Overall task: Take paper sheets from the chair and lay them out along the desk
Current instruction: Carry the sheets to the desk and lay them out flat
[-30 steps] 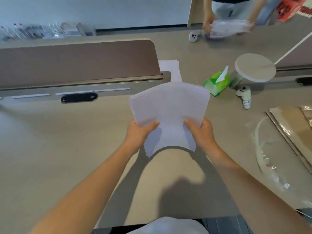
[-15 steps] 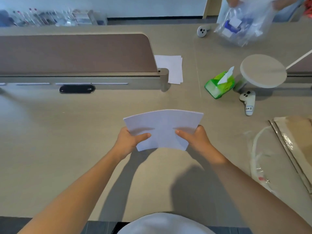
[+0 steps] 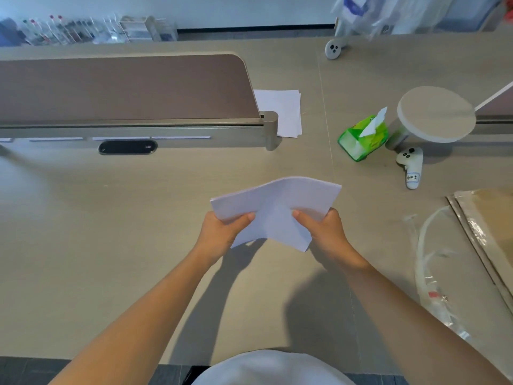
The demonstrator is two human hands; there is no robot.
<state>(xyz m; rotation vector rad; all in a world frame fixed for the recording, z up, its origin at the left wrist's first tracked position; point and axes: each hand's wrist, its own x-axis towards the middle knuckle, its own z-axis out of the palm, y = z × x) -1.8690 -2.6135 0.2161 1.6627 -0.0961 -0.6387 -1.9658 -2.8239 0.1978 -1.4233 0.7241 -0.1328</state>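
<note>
Sheets (image 3: 277,201), a white stack bowed into a ridge, held above the desk (image 3: 111,245). Clamped on its near corners: left hand (image 3: 222,232) at the left, right hand (image 3: 324,232) at the right, thumbs on top. Farther off, more paper (image 3: 280,112) lying flat by the divider (image 3: 125,87) end.

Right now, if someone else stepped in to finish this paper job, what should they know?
Left hand and right hand each grip a side of the paper stack, which bows up above the desk.
A few loose sheets lie at the end of the divider.
Done: stack in hand.
Left: lay sheets out along the desk.
Chair not in view.
</note>
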